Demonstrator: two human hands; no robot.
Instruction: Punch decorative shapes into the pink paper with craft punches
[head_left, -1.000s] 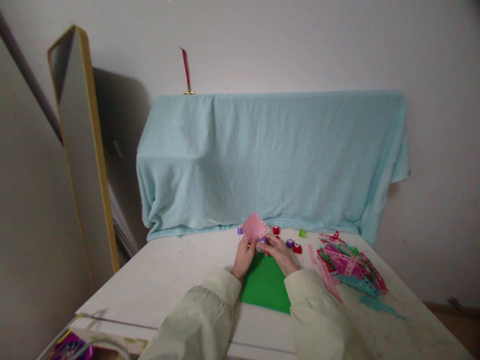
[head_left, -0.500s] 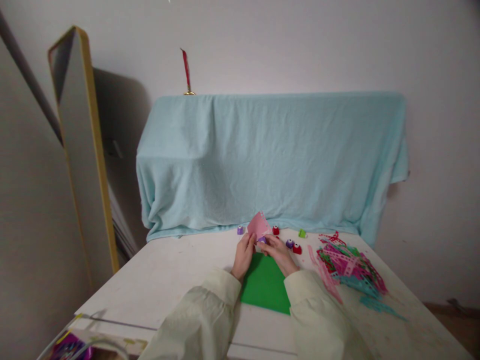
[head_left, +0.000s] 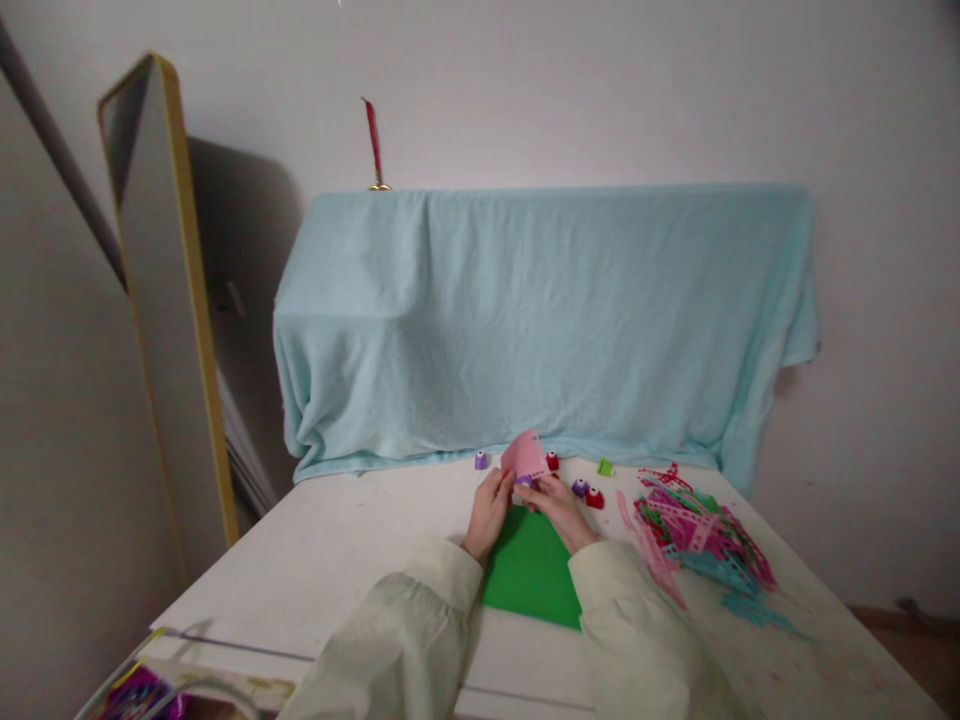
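Observation:
Both hands meet over the far middle of the white table point(head_left: 315, 570). My left hand point(head_left: 489, 512) pinches the lower edge of a small pink paper piece point(head_left: 523, 456) with punched holes along its edge. My right hand point(head_left: 556, 508) grips a small purple punch point(head_left: 524, 481) clamped on the paper's bottom edge. A green paper sheet point(head_left: 531, 568) lies flat on the table under my wrists.
Small punches stand behind the hands: purple point(head_left: 481, 460), red point(head_left: 552, 461), purple point(head_left: 579, 487), red point(head_left: 595, 497), green point(head_left: 604, 467). A heap of pink, green and blue punched paper strips point(head_left: 701, 535) lies at right. A light-blue cloth point(head_left: 540, 320) drapes furniture behind; a mirror point(head_left: 161, 290) leans at left.
The pink paper has turned and shifted slightly to the right between my hands. The hands stay in nearly the same place.

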